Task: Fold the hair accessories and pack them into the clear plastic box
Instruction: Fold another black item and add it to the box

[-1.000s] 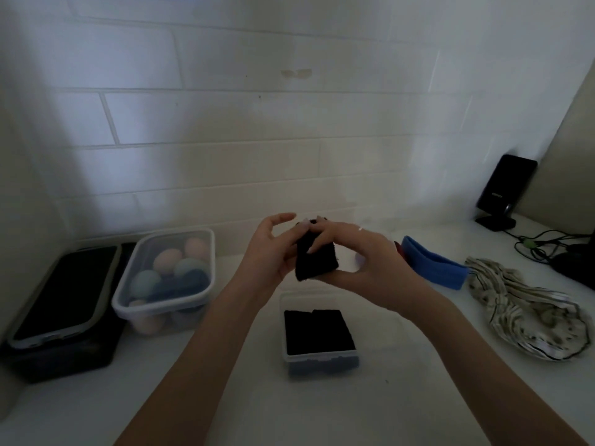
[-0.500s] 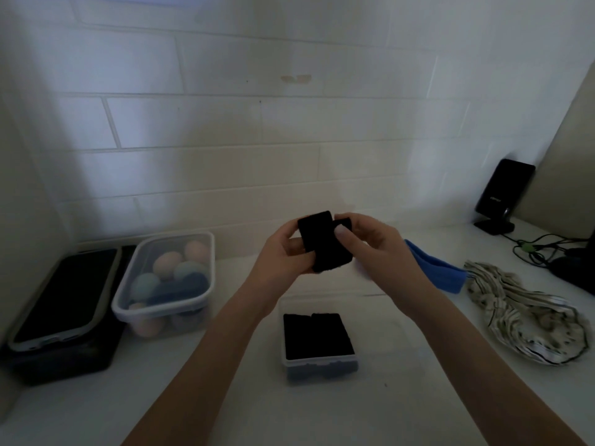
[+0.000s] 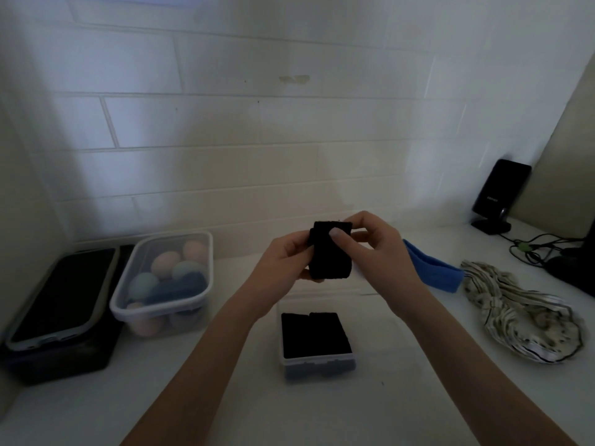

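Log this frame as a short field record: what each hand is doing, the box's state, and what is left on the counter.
left hand: grips the folded black headband from its left side
right hand: pinches the same headband, thumb on its front
headband position: held in the air above the clear plastic box
box contents: dark folded pieces, lid off
unpacked: blue headband, striped fabric accessory, both on the counter

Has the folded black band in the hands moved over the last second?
Cannot tell: the black band sits slightly higher against the clear box than a second ago, but the head camera shifted too.
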